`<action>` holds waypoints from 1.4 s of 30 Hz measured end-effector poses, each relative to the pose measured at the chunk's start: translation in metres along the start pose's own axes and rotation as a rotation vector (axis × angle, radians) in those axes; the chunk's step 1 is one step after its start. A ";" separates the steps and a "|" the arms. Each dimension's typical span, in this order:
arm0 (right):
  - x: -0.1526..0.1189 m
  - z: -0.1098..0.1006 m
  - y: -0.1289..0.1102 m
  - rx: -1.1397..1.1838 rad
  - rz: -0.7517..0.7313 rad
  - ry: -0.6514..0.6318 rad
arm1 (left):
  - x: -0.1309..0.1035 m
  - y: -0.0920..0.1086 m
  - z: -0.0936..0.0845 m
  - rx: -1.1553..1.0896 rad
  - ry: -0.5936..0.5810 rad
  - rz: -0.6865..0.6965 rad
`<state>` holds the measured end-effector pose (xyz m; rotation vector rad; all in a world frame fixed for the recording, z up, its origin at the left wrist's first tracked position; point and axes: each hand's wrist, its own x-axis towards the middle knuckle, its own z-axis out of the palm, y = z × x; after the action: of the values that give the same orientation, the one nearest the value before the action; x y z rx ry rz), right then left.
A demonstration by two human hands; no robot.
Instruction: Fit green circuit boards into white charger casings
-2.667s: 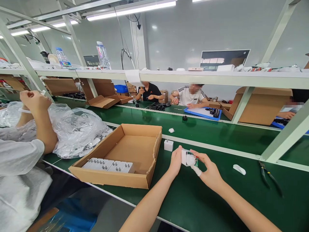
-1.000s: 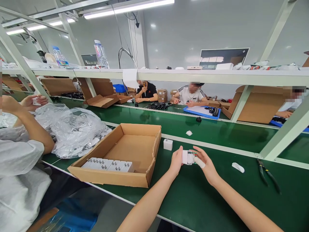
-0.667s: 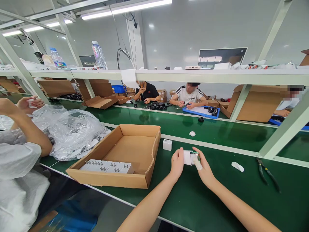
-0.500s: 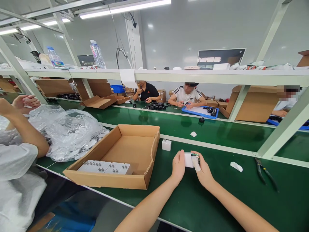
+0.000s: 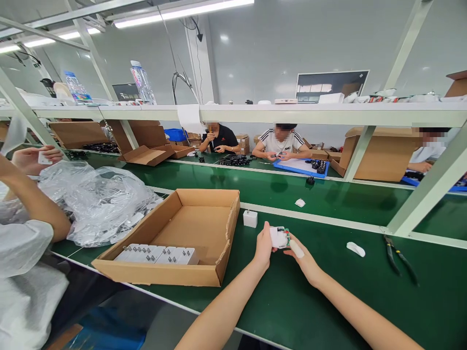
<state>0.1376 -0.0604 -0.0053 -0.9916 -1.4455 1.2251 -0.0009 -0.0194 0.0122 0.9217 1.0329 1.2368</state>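
My left hand (image 5: pixel 263 247) is closed around a small white plug housing (image 5: pixel 278 237), held above the green bench. At the housing's right end shows a green circuit board (image 5: pixel 287 236). My right hand (image 5: pixel 305 262) is just right of it, fingers stretched and apart, fingertips close by the board. A white cover wraps its thumb (image 5: pixel 296 249); whether the fingertips touch the housing I cannot tell. A finished-looking white plug block (image 5: pixel 250 218) stands on the bench behind my left hand. To the left, a cardboard tray (image 5: pixel 156 276) holds several white plug blocks, metal prongs up.
Black-handled pliers (image 5: pixel 397 260) lie at the right, near a white scrap (image 5: pixel 355 249). Another white scrap (image 5: pixel 300 202) sits farther back. Clear plastic bags (image 5: pixel 105 204) cover the left side beside a co-worker's arm (image 5: pixel 40 204). A shelf (image 5: pixel 292 116) spans overhead; people sit opposite.
My right thumb has come away from the housing and board, and the right fingers have spread. The left hand has turned the housing slightly. The co-worker at left now holds up a white piece.
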 end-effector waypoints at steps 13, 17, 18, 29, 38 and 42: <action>0.000 -0.008 -0.026 0.211 0.046 -0.220 | -0.006 0.003 0.001 0.141 -0.156 0.013; 0.001 -0.005 -0.021 0.248 0.038 -0.150 | -0.005 0.007 -0.003 0.231 -0.168 0.102; 0.001 -0.004 -0.017 0.258 0.032 -0.125 | -0.004 0.009 -0.005 0.261 -0.173 0.129; 0.003 -0.009 -0.004 0.226 0.096 0.063 | 0.001 0.020 -0.019 0.345 -0.408 0.088; 0.006 -0.009 -0.004 0.170 0.148 0.098 | 0.002 0.011 -0.016 0.235 -0.346 0.046; 0.006 -0.010 -0.007 0.148 0.170 0.109 | 0.004 0.006 -0.016 0.208 -0.350 0.043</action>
<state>0.1461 -0.0542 0.0032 -1.0786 -1.1878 1.3578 -0.0180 -0.0148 0.0127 1.2766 0.8735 0.9692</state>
